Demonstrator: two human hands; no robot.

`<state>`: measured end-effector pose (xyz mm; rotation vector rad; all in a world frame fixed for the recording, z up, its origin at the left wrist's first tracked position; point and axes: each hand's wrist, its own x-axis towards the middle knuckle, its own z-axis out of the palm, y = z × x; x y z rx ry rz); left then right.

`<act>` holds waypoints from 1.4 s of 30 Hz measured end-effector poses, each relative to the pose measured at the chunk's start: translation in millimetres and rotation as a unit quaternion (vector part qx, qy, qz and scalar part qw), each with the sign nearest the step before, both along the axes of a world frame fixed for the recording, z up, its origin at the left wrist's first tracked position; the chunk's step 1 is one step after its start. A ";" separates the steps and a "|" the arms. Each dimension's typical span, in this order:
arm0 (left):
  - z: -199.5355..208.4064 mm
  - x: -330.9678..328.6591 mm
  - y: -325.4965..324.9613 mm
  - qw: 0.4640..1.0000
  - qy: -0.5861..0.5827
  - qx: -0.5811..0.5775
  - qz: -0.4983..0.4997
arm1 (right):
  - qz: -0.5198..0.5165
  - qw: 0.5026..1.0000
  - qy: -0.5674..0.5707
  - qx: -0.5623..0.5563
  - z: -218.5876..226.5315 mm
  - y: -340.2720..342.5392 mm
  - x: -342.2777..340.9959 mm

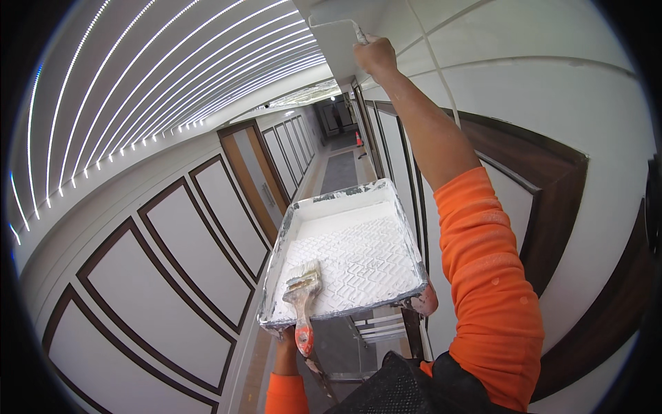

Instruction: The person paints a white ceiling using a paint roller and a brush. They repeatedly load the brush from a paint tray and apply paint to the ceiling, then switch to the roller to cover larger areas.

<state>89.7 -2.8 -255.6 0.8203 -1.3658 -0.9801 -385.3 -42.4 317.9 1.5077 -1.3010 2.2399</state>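
My right hand [376, 56] is raised high and wrapped around the handle of a paint roller [360, 34], whose bent wire frame reaches left along the pale surface overhead. The roller's head cannot be made out against that surface. A white paint tray [408, 241], with grey smears on its rim and wet white paint over its ribbed bottom, is in front of me. Under its near left corner, my left hand [285, 337] supports the tray, its fingers mostly hidden. Across the near rim lies a paintbrush [303, 297], bristles inside the tray and red-tipped handle sticking out toward me.
Below the tray, part of a ladder [379, 330] shows. To my right runs a wall with dark wood trim [552, 165]; panelled walls [165, 255] and a wooden door [252, 172] are on the left. An orange-red cone [359, 140] stands down the corridor.
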 end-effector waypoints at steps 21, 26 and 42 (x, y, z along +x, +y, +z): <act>21.1 -19.4 27.4 1.000 -0.007 -0.025 0.001 | 0.040 0.996 0.037 -0.074 -31.4 90.0 45.1; 38.2 -41.7 35.4 0.998 -0.036 -0.054 0.007 | 0.039 0.984 0.088 -0.150 -47.3 108.1 39.4; 29.6 -26.0 36.5 0.999 0.001 -0.035 0.024 | 0.156 0.985 0.021 -0.076 -30.3 67.6 15.5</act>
